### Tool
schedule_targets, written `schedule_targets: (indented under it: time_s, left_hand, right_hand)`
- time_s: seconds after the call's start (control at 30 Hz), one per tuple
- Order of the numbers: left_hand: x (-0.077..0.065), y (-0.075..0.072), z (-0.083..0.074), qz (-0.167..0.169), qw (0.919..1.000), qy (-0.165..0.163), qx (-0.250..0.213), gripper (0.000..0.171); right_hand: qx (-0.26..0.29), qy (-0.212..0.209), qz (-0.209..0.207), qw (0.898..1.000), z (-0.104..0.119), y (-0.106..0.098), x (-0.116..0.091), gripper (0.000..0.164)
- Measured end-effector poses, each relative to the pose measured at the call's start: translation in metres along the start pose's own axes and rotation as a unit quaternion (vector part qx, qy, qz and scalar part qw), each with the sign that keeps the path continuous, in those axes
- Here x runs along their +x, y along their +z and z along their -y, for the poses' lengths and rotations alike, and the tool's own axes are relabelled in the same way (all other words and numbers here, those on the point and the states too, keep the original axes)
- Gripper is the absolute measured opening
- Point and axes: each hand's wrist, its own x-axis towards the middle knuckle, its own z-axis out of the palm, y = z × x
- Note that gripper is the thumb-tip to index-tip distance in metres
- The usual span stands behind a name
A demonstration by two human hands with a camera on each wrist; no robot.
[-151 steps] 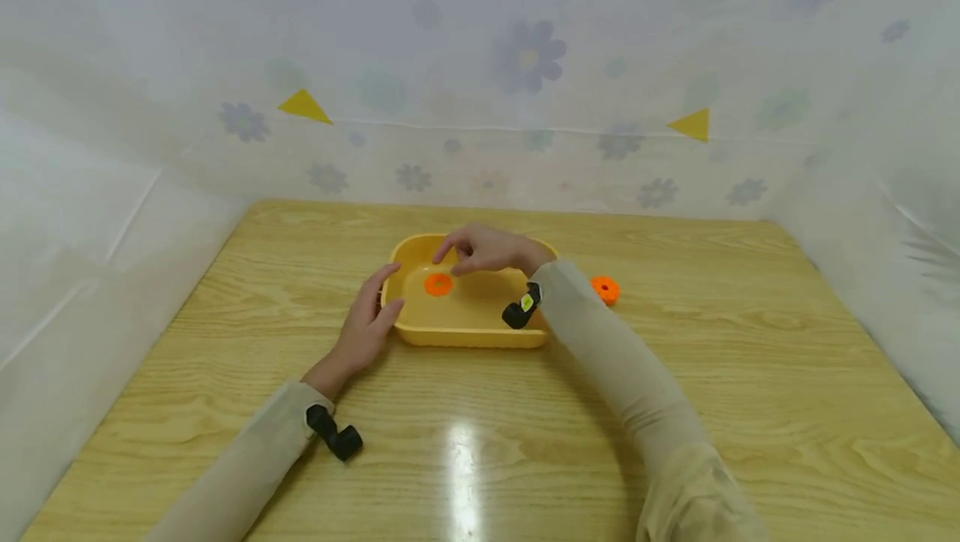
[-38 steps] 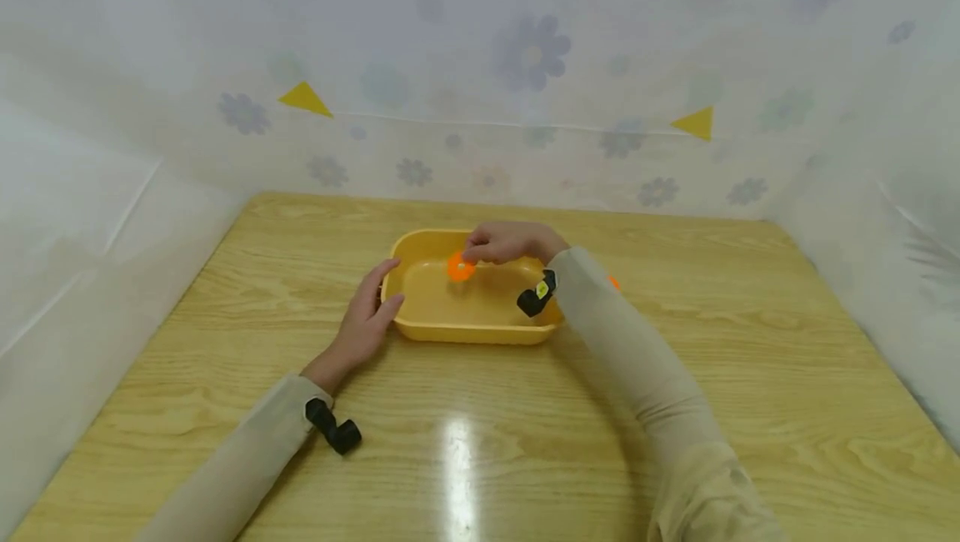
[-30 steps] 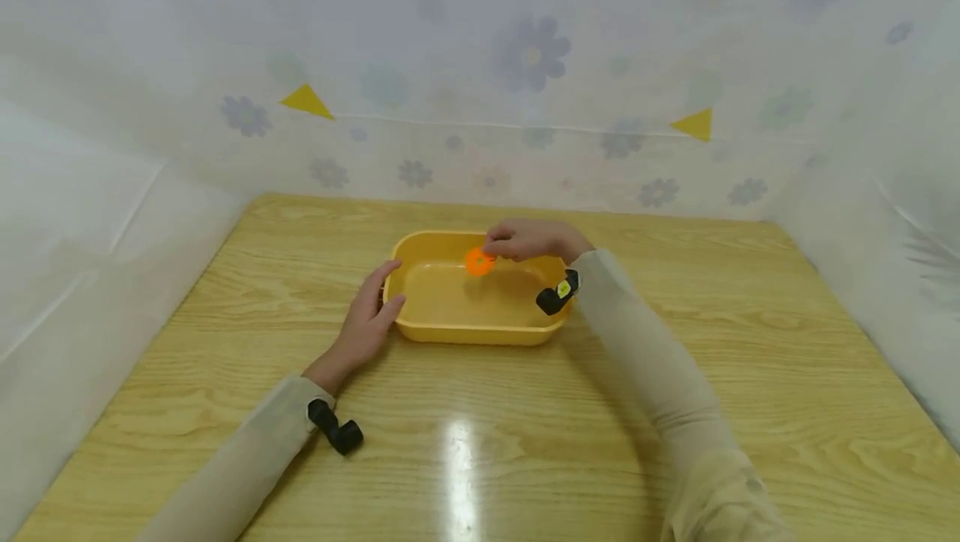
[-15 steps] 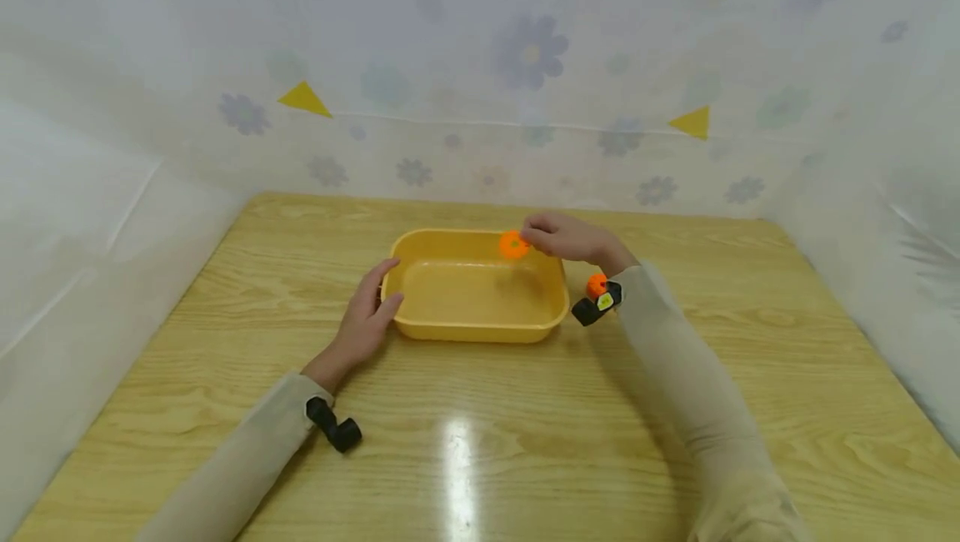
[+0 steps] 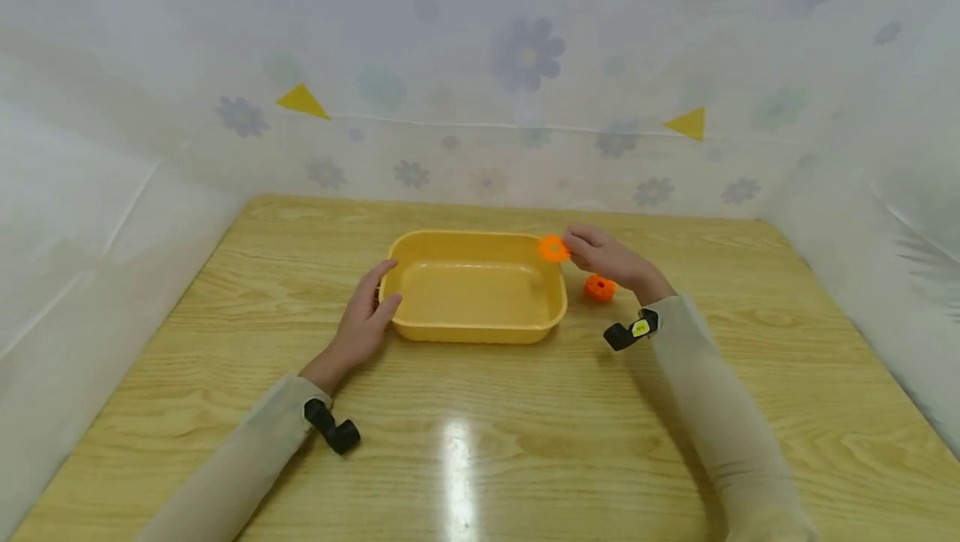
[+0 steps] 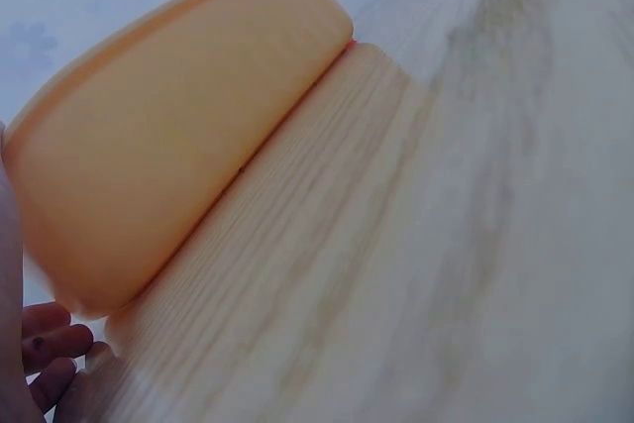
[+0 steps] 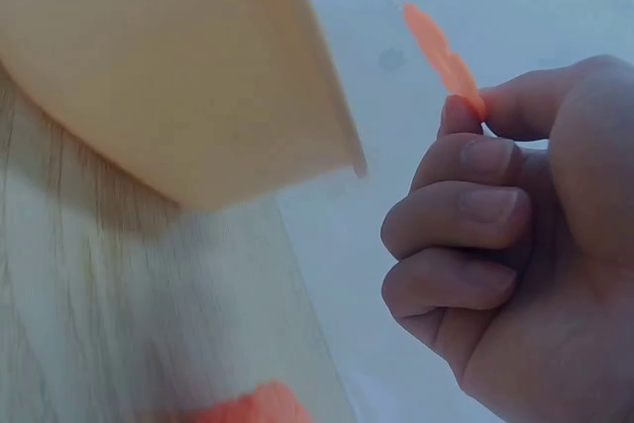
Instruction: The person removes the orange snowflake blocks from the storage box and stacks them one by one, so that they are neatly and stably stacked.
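Note:
A thin orange flower-shaped disc [image 5: 554, 248] with a hole in its middle is pinched between the thumb and index finger of my right hand [image 5: 611, 260]. It is held up by the back right corner of a yellow plastic tray [image 5: 480, 333]. In the right wrist view the disc [image 7: 443, 58] appears nearly edge-on, and the other fingers [image 7: 451, 215] are curled in. My left hand [image 5: 358, 325] holds the tray's left end, thumb and index finger at the rim. Some of its fingertips [image 6: 54, 344] show beyond the tray's outer wall [image 6: 188, 116].
More orange flower-shaped pieces [image 5: 600, 288], apparently a small stack, lie on the wooden table [image 5: 465, 417] just right of the tray. A white flower-patterned sheet [image 5: 480, 92] surrounds the table at the back and sides.
The disc lay inside the tray five seconds ago. My right hand has since picked it up and carried it right to the tray's back right corner. My left hand has stayed put.

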Motion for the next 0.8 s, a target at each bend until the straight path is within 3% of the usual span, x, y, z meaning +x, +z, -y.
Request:
schedule_targets:
  time_s: [0.33, 0.6, 0.8]
  left_hand:
    - [-0.002, -0.002, -0.001, 0.001, 1.0, 0.003, 0.0, 0.048]
    - [-0.001, -0.002, 0.0, -0.004, 1.0, 0.006, 0.006, 0.047]
    - [-0.002, 0.001, 0.001, -0.005, 0.9999, 0.012, 0.004, 0.048]
  right_hand:
    - [0.014, 0.013, -0.027, 0.999, -0.019, -0.015, -0.027, 0.038]
    - [-0.003, -0.023, -0.023, 0.999, -0.036, -0.018, -0.042, 0.036]
    - [-0.01, 0.021, -0.055, 0.998, -0.045, -0.018, -0.055, 0.037]
